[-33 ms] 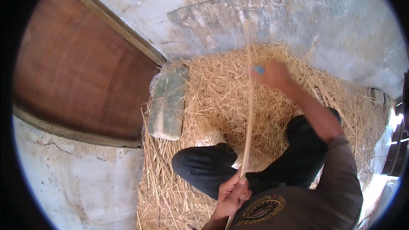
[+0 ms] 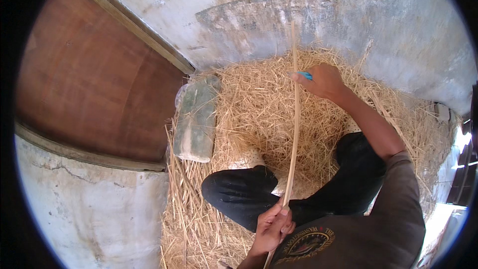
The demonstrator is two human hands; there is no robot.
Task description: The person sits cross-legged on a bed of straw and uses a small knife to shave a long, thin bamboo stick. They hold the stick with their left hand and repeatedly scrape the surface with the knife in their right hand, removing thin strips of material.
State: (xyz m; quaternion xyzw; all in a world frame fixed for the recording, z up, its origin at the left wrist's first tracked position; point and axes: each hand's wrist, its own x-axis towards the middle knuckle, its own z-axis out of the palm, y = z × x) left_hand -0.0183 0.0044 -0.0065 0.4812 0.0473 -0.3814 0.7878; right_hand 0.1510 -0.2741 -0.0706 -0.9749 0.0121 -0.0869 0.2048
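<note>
Long thin bamboo strip point(image 2: 295, 142), slightly curved, runs from the person's lap out over the straw point(image 2: 254, 104), far tip in front of the plaster wall point(image 2: 378, 20). L hand point(image 2: 271, 228) has it nr the lap, fingers clamped on it; a bit more strip shows below the hand, next to the dark T-shirt point(image 2: 368, 234). R hand point(image 2: 324, 80) is well up the strip, fingers closed round a small blue tool point(image 2: 307, 75), thumb out at the strip; can't tell if thumb or tool touches it.

Person sits w/ knees bent apart, dark trousers point(image 2: 236, 189), pale dotted footwear point(image 2: 254, 158); round emblem point(image 2: 311, 243) on T-shirt front. Straw's thick round the legs, w/ longer, straighter stalks point(image 2: 186, 184) on L. Grey-green slab point(image 2: 196, 114) lies L of the L knee, a bit farther out, clear plastic point(image 2: 180, 94) at its edge. Farther L: brown wood panel point(image 2: 94, 74) in a timber frame point(image 2: 133, 24), cracked whitish plaster point(image 2: 99, 209) below. Small grey block point(image 2: 441, 112) far R, nr wall.
</note>
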